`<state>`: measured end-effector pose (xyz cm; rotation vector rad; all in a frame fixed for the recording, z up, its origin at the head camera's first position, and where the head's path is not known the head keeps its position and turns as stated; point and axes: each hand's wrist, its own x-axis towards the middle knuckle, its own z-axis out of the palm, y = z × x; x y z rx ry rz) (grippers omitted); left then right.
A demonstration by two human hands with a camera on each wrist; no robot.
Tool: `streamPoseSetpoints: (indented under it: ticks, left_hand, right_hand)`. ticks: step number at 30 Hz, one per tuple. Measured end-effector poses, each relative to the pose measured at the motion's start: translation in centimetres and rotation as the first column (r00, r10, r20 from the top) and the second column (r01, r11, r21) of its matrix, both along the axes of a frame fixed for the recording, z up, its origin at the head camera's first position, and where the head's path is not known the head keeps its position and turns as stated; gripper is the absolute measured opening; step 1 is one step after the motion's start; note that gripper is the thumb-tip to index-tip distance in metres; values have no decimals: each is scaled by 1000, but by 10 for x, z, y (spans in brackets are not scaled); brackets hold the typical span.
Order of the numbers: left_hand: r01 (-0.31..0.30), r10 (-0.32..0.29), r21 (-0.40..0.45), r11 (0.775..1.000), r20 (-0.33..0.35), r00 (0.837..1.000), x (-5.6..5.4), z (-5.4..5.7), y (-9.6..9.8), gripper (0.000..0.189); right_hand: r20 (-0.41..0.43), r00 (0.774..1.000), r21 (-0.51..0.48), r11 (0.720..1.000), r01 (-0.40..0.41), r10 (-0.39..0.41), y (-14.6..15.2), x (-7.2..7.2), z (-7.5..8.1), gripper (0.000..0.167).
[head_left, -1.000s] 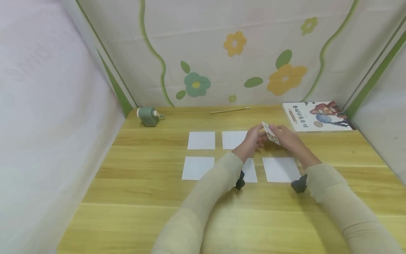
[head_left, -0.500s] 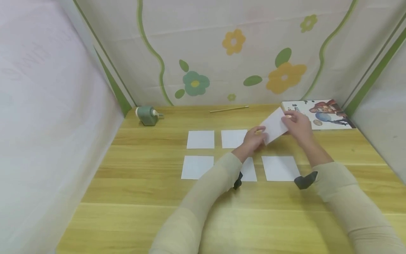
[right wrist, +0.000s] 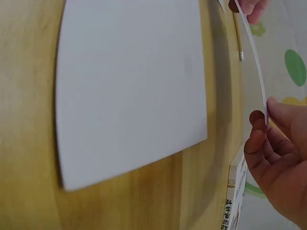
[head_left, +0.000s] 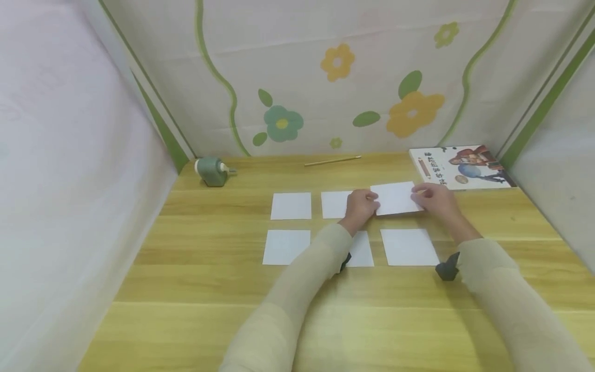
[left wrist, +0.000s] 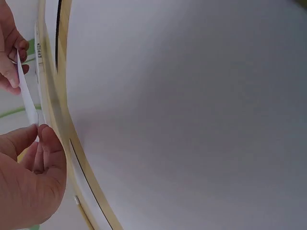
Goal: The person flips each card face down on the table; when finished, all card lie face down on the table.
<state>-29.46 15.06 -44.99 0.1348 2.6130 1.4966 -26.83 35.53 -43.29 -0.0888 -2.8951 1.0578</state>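
Both hands hold one white square card (head_left: 397, 198) above the table, its blank face toward the head camera. My left hand (head_left: 360, 207) pinches the card's left edge between thumb and fingers, as the left wrist view also shows. On the opposite edge, my right hand (head_left: 437, 202) pinches it the same way; in the right wrist view the card (right wrist: 259, 72) appears edge-on, slightly bowed. Below lies another white card (head_left: 409, 247), flat on the wood. To the left, a back-row card (head_left: 333, 203) is partly covered by the left hand, and a front-row card (head_left: 362, 250) by the left forearm.
Two more white cards, a back one (head_left: 291, 206) and a front one (head_left: 286, 247), lie at the left. A green bottle (head_left: 213, 172) with a nozzle rests at the back left. Behind the cards are a thin stick (head_left: 332, 161) and an illustrated book (head_left: 465, 168).
The card was first tilted with a printed side partly showing, then turned so its blank face shows. It is now level between both hands, lower than half a second ago.
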Motion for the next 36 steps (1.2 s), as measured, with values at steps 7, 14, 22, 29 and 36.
streamPoseSetpoints:
  ticks: [7, 14, 22, 29, 36]
  left_hand:
    - [93, -122, -218, 972, -125, 985, -1, -7, -3, 17]
    - [100, -153, -314, 944, -148, 977, -4, -9, 0, 20]
    - [102, -199, -440, 892, -181, 963, -2, -8, 6, 10]
    - [49, -208, -585, 810, -208, 956, -3, -13, 15, 17]
    - [59, -215, -567, 822, -212, 953, -3, -15, 15, 19]
  right_hand:
    - [27, 996, 40, 996, -83, 82, 1, -4, -17, 27]
    - [-23, 994, 132, 986, -100, 104, 1, -9, -27, 24]
    - [3, 992, 237, 963, -126, 129, -4, -9, -26, 23]
    - [16, 984, 312, 934, -174, 178, -8, -10, -23, 22]
    - [34, 985, 319, 932, -172, 170, -7, -12, -26, 21]
